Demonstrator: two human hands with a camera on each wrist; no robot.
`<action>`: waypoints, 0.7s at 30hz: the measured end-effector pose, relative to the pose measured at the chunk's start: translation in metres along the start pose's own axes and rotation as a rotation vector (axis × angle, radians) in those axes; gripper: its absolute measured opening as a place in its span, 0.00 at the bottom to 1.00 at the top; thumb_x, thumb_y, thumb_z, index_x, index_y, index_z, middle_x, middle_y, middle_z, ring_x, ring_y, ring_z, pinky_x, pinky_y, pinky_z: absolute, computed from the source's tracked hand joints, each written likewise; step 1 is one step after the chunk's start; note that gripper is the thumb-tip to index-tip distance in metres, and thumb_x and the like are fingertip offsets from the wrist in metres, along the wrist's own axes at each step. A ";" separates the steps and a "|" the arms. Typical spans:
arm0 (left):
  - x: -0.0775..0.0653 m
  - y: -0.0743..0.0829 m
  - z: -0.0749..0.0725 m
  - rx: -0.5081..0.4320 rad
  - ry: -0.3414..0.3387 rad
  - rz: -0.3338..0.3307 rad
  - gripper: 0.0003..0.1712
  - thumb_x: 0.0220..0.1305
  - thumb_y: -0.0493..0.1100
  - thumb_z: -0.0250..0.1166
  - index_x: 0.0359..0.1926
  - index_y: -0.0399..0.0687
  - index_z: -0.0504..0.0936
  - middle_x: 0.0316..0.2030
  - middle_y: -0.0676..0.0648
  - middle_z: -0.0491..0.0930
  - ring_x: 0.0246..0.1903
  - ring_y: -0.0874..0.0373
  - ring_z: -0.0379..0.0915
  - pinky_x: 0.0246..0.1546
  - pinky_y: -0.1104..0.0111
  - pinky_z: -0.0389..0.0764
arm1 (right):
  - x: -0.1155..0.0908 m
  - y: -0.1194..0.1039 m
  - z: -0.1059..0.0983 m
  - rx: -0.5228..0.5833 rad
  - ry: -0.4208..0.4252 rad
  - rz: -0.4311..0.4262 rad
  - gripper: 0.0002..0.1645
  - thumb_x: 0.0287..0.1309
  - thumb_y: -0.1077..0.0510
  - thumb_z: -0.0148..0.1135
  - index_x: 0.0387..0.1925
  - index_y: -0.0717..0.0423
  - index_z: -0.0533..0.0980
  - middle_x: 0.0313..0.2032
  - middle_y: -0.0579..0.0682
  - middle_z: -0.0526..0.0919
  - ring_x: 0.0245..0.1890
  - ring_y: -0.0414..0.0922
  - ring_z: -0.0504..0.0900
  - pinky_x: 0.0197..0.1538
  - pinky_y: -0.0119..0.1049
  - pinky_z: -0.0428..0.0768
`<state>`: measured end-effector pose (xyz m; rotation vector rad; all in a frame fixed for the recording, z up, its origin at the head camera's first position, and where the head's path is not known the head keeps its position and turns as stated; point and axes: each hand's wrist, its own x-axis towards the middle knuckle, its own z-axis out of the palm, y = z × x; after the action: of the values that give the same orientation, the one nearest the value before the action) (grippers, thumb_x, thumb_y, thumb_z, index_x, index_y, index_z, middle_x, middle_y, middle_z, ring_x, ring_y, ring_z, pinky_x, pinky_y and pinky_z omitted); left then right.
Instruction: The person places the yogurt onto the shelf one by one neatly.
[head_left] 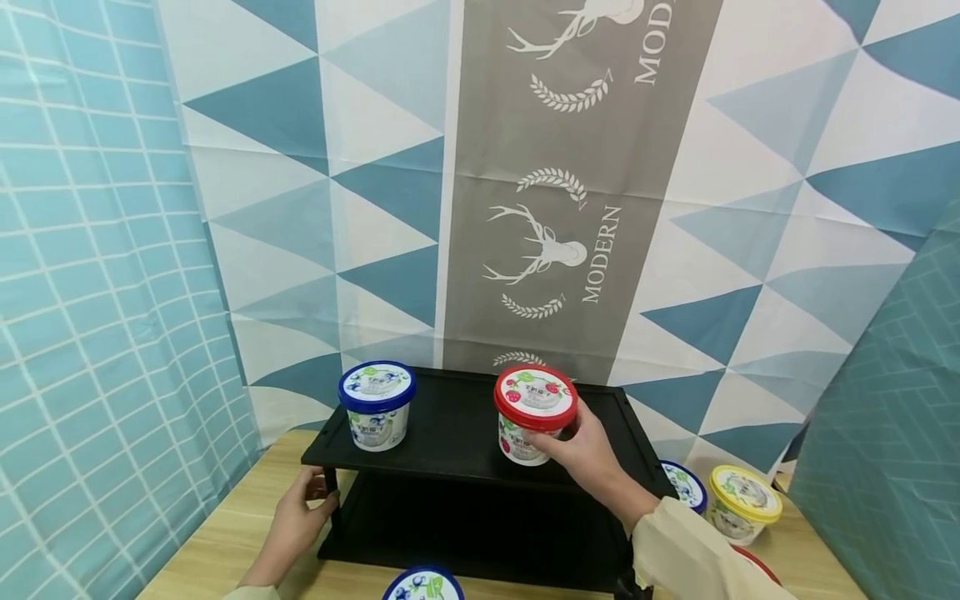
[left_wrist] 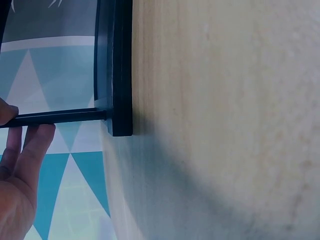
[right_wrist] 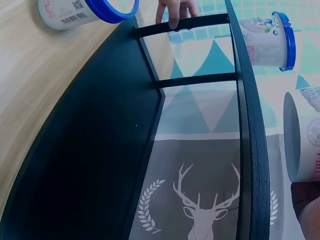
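Observation:
A black two-tier rack (head_left: 450, 425) stands on the wooden table. My right hand (head_left: 588, 457) grips a white tub with a red strawberry lid (head_left: 536, 398) over the right half of the top tier. In the right wrist view the base of this tub (right_wrist: 292, 137) shows a gap from the tier. With thumb and fingers on opposite sides, my left hand (head_left: 296, 515) pinches the rack's front left post (left_wrist: 65, 117). On the top tier's left end sits a blue-lidded tub (head_left: 377, 404), upright. The lower tier (head_left: 480, 525) is bare where visible.
Another blue-lidded tub (head_left: 423, 586) stands on the table in front of the rack. Right of the rack are a yellow-lidded tub (head_left: 744, 504), a blue-lidded tub (head_left: 684, 483) and a red rim partly behind my sleeve. Patterned cloth (head_left: 375, 208) hangs behind and at both sides.

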<state>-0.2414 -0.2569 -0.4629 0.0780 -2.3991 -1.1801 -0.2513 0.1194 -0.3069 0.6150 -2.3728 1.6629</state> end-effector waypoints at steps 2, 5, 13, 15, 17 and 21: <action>0.000 0.000 0.000 0.003 0.000 0.004 0.19 0.52 0.32 0.59 0.47 0.43 0.68 0.38 0.40 0.77 0.38 0.49 0.74 0.38 0.62 0.74 | 0.001 0.000 0.002 0.008 -0.003 -0.004 0.37 0.44 0.53 0.66 0.56 0.48 0.60 0.53 0.50 0.71 0.51 0.48 0.70 0.48 0.39 0.77; 0.000 0.001 0.000 -0.004 -0.003 0.000 0.18 0.53 0.32 0.58 0.47 0.42 0.68 0.38 0.39 0.77 0.38 0.48 0.74 0.39 0.61 0.74 | 0.002 0.001 0.004 0.016 -0.006 -0.004 0.37 0.44 0.53 0.66 0.56 0.48 0.60 0.52 0.50 0.71 0.51 0.48 0.71 0.48 0.39 0.77; 0.000 0.001 0.000 -0.014 -0.005 -0.015 0.19 0.53 0.32 0.58 0.47 0.41 0.68 0.39 0.39 0.76 0.39 0.48 0.74 0.38 0.62 0.74 | 0.004 0.001 0.011 0.028 -0.005 0.009 0.37 0.43 0.54 0.67 0.55 0.47 0.61 0.51 0.49 0.72 0.50 0.48 0.71 0.48 0.39 0.77; 0.000 0.001 0.000 -0.010 -0.002 -0.017 0.18 0.53 0.32 0.58 0.47 0.41 0.68 0.39 0.39 0.76 0.39 0.49 0.74 0.37 0.62 0.74 | 0.005 0.001 0.013 0.028 -0.006 0.012 0.37 0.42 0.53 0.68 0.55 0.47 0.61 0.52 0.48 0.72 0.50 0.47 0.71 0.48 0.39 0.77; -0.001 0.000 0.000 -0.007 -0.001 -0.017 0.18 0.53 0.32 0.58 0.47 0.41 0.69 0.39 0.40 0.77 0.38 0.50 0.74 0.37 0.64 0.74 | 0.006 0.001 0.014 0.027 -0.007 0.015 0.38 0.42 0.52 0.68 0.55 0.47 0.61 0.52 0.48 0.72 0.50 0.47 0.71 0.48 0.40 0.76; -0.001 0.000 0.000 -0.005 0.000 -0.013 0.18 0.52 0.32 0.58 0.46 0.41 0.69 0.39 0.40 0.77 0.37 0.50 0.74 0.36 0.65 0.73 | 0.008 0.001 0.019 0.024 -0.012 0.023 0.38 0.41 0.50 0.68 0.55 0.45 0.62 0.51 0.46 0.72 0.50 0.46 0.71 0.49 0.40 0.76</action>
<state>-0.2406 -0.2565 -0.4632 0.0926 -2.3986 -1.1923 -0.2575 0.0999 -0.3113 0.6055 -2.3800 1.7038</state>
